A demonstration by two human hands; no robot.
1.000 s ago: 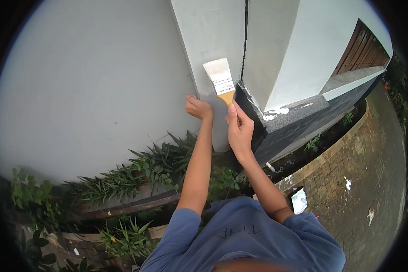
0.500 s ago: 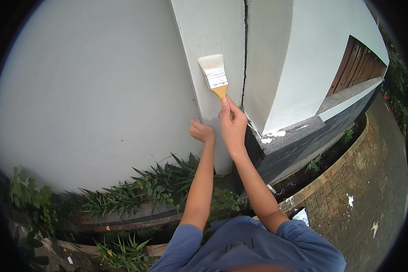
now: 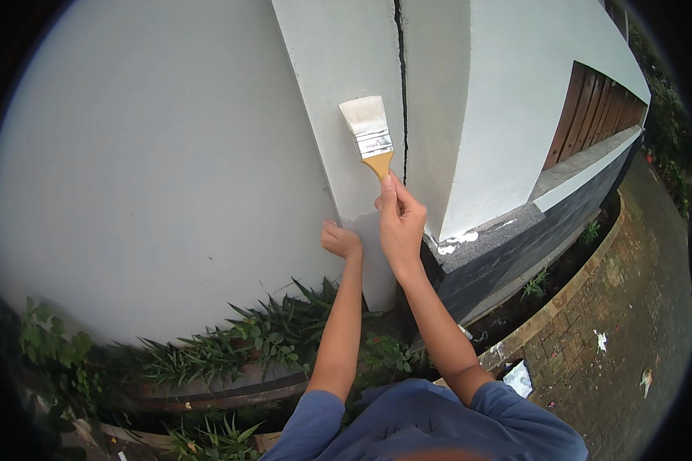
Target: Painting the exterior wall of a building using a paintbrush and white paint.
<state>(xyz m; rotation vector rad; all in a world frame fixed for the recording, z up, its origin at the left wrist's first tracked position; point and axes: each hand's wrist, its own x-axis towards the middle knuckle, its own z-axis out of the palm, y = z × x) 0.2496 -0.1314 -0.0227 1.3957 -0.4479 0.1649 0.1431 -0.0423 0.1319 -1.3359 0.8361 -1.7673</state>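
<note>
My right hand (image 3: 402, 227) is closed around the yellow handle of a flat paintbrush (image 3: 375, 144). Its wide pale bristles point up and lie against, or just in front of, a light-painted pillar (image 3: 334, 61); contact cannot be told. Below and to the left, my left hand (image 3: 341, 240) is curled into a loose fist by the pillar's left edge, and nothing shows in it. A darker grey patch (image 3: 373, 257) covers the pillar's lower part beside both hands. Right of the brush, a dark jagged crack (image 3: 403, 84) runs down the wall.
A broad grey wall (image 3: 154, 169) fills the left. Spiky plants (image 3: 238, 342) grow along its foot. To the right are a stone ledge (image 3: 500, 234) with white splotches, a brown slatted window (image 3: 592, 115) and brick paving (image 3: 569, 346), where a white-smeared container (image 3: 518, 379) sits.
The brush in my right hand has shifted right across the pillar, closer to the crack, and slightly up. My left hand stays by the pillar's edge. The whole view has turned slightly.
</note>
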